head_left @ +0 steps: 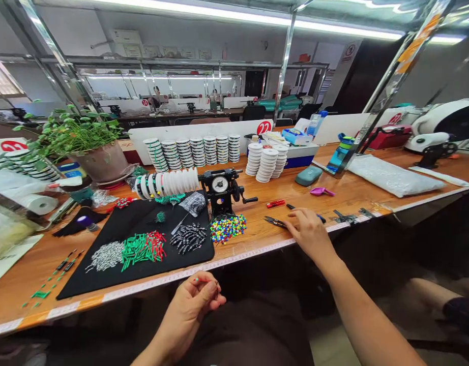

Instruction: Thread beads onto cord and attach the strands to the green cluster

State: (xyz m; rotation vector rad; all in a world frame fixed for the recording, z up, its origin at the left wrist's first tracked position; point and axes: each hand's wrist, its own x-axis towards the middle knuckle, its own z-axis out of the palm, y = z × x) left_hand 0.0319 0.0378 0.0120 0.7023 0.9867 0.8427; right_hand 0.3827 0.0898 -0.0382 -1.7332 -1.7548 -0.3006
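Observation:
My left hand [198, 302] is closed in a pinch in front of the table edge, with a tiny green bit showing at its fingertips; the rest of what it holds is too small to name. Over the wooden table, my right hand [308, 233] touches the handle end of small dark scissors [275, 222]; whether it grips them is unclear. A black mat [116, 223] carries silver pieces [108, 255], green tubes [137, 250], red tubes [157, 246] and black parts [188, 238]. Colourful beads [229, 229] lie below a black hand-crank winder [220, 189] bearing white spools [177, 182].
Stacked spools [196, 152] and white reels [268, 163] stand behind the winder. Near my right hand are a red lighter [275, 203], a pink scoop [322, 191] and a green case [308, 175]. A potted plant [100, 160] stands left. Another person's leg [436, 295] shows at right.

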